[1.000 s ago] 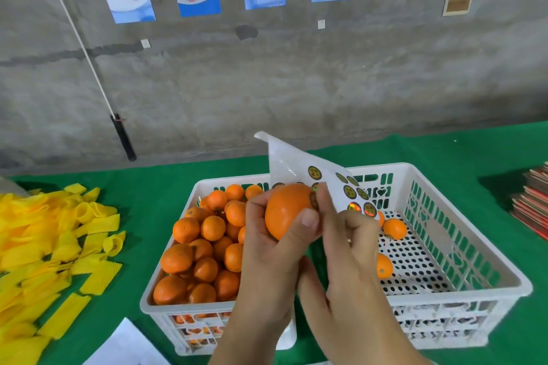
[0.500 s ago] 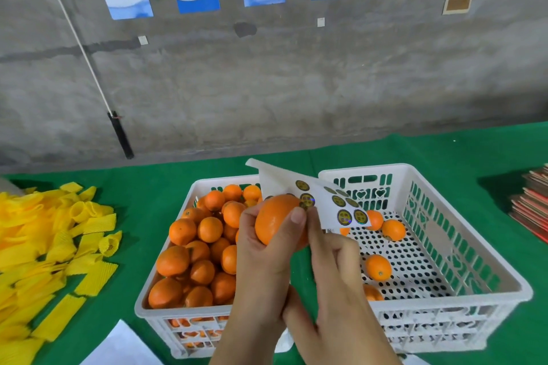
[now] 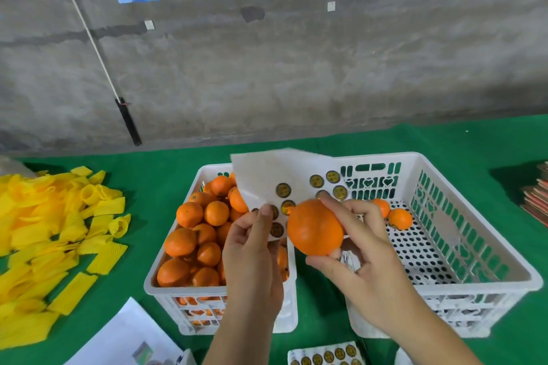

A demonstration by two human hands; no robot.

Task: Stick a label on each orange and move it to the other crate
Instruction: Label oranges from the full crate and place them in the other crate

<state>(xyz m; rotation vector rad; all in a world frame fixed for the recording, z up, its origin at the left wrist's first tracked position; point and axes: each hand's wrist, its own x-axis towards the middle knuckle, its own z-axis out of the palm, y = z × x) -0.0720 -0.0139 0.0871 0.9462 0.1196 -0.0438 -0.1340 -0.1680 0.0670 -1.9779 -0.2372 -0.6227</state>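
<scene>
Hands trade loads over two white crates on a green-covered table (image 3: 444, 139), seen from the head camera. The right hand (image 3: 364, 261) now grips the orange (image 3: 315, 227), fingers and thumb curled round it, above the gap between the crates; half a second ago the left hand (image 3: 252, 258) held that fruit. The left hand now pinches the label sheet (image 3: 281, 175) between thumb and fingertips, the sheet standing up over the full crate (image 3: 219, 290) of unlabelled oranges. Whether a label is already on the held orange cannot be told from this side. The swap suggests the labelling step is finished and the fruit is headed for the right crate (image 3: 474, 246), where a few oranges already lie. A second sheet of labels (image 3: 326, 355) rests at the table's near edge; yellow foam sleeves (image 3: 53, 231) are heaped at left.
</scene>
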